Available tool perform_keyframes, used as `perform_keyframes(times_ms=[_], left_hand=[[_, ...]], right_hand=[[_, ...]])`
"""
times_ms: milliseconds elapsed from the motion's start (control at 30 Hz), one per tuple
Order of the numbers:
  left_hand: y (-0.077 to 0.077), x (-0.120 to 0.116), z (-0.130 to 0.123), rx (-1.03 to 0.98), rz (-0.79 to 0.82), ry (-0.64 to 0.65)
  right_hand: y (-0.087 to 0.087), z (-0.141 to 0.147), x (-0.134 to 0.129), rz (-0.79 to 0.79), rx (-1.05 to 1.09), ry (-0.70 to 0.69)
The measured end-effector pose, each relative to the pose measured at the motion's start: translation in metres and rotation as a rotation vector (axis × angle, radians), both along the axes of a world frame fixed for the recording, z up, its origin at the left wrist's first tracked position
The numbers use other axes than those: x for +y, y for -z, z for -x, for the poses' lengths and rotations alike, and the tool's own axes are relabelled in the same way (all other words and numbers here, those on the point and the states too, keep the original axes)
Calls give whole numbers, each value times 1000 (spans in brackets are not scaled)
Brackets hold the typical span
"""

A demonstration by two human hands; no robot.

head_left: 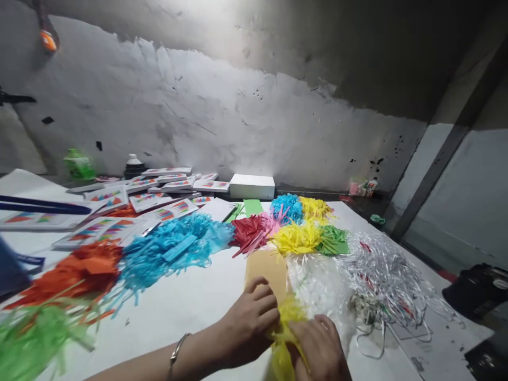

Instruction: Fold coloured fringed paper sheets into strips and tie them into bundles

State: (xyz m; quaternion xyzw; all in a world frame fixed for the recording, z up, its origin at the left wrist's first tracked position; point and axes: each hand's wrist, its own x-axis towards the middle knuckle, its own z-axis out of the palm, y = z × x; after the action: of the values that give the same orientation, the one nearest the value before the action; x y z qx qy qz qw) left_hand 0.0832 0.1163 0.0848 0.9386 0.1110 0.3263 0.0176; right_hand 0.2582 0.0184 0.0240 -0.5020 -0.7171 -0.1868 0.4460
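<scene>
My left hand (251, 324), with a metal bangle (178, 352) at its wrist, has its fingers curled around the upper part of a bunch of yellow tissue paper fringe (284, 360). Against the bunch's right side, my right hand (319, 350) is closed on it too, its fingertips partly hidden. Beneath the bunch and beyond it lies a tan card strip (265, 267). A clear plastic bag (319, 278) lies just right of the hands. Beyond the card are a dark red bunch (250, 233) and another yellow bunch (299, 238).
Blue (174, 246), orange (85, 267) and light green fringe (37, 336) lie to the left. Silver tinsel strands (387, 275) spread at right. Printed flat boxes (174, 211) pile up at the back left, near a white box (252, 186). A black object (476, 291) stands far right.
</scene>
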Motion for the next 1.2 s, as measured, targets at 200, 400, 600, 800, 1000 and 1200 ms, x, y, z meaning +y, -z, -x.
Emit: perform_keyframes(times_ms=[200,400,600,800,1000,1200], left_hand=[[-31,-35,88,224,496,81],[-33,-42,101,-30,452,-121],[4,-49,106,294,241,-192],[9,-46,145,546,389,-331],[-5,-62,101,225,254,48],[35,-49,126,519,397,-195]], right_hand=[[-18,29,0,-77,-195,-29],[-20,59,-14,-118,-259,-110],[-12,57,-28,-140,-190,-36],[-3,44,-34,-147,-209,78],[2,57,-34,-129,-165,38],[14,39,-39,-121,-79,101]])
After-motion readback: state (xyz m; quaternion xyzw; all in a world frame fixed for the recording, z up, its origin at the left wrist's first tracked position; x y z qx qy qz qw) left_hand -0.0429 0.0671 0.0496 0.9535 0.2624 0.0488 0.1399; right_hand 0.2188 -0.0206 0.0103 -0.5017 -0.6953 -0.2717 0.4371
